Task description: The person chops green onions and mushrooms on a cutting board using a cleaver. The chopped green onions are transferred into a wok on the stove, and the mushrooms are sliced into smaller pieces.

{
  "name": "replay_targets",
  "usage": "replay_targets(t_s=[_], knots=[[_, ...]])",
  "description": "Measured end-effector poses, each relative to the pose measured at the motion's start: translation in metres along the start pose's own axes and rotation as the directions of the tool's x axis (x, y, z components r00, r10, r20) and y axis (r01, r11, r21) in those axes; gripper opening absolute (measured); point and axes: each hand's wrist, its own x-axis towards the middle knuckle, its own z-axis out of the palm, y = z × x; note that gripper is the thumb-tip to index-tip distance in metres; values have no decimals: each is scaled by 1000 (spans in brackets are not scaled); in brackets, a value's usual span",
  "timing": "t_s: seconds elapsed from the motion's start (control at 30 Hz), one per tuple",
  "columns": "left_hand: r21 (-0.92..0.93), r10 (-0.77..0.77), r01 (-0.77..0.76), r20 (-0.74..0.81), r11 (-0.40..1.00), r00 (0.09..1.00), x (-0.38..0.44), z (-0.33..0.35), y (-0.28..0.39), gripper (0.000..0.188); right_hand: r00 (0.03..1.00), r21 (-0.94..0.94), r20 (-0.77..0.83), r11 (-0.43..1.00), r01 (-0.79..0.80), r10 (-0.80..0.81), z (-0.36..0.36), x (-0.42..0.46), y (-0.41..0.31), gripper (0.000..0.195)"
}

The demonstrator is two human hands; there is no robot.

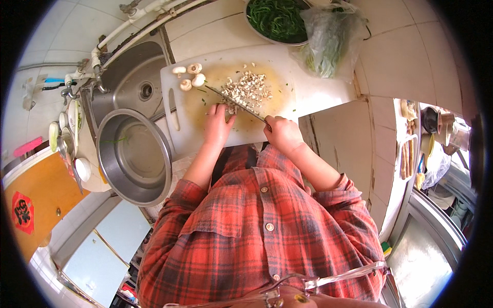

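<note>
My right hand (pixel 284 132) grips the handle of a kitchen knife (pixel 242 106), whose blade points up and to the left across a white plastic cutting board (pixel 192 133). Beside the blade, my left hand (pixel 218 122) presses its fingertips on a piece of mushroom (pixel 231 107), partly hidden by the fingers and blade. A pile of chopped mushroom (pixel 252 87) lies just beyond the knife. Several whole white mushrooms (pixel 198 79) sit together near the board's upper left corner. Small green bits are scattered over the board.
Left of the board are a steel sink (pixel 129 77) and a large metal basin (pixel 163 154) with some water. Beyond the board stand a bowl of cut green vegetables (pixel 275 19) and a plastic bag of greens (pixel 327 46). Bowls and a cucumber-like vegetable (pixel 54 135) lie far left.
</note>
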Motion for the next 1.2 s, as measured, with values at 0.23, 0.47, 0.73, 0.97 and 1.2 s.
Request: replay_targets(t_s=[0.23, 0.47, 0.73, 0.97, 1.2], knots=[[-108, 5, -6, -10, 994, 1000, 3, 16, -8, 21, 1000, 24, -6, 999, 25, -25, -2, -2, -6, 13], [-48, -95, 86, -236, 995, 967, -4, 5, 2, 18, 1000, 28, 9, 1000, 13, -13, -5, -5, -8, 13], [-97, -12, 6, -69, 995, 998, -4, 23, -9, 15, 999, 26, 11, 999, 29, -30, -7, -4, -8, 13], [-170, -18, 5, -76, 985, 997, -9, 23, -15, 12, 999, -10, 35, 999, 42, -41, -5, -2, -3, 12], [-199, -28, 7, -101, 980, 994, -27, 13, -15, 11, 995, -18, 86, 999, 50, -48, 0, -8, -4, 13]])
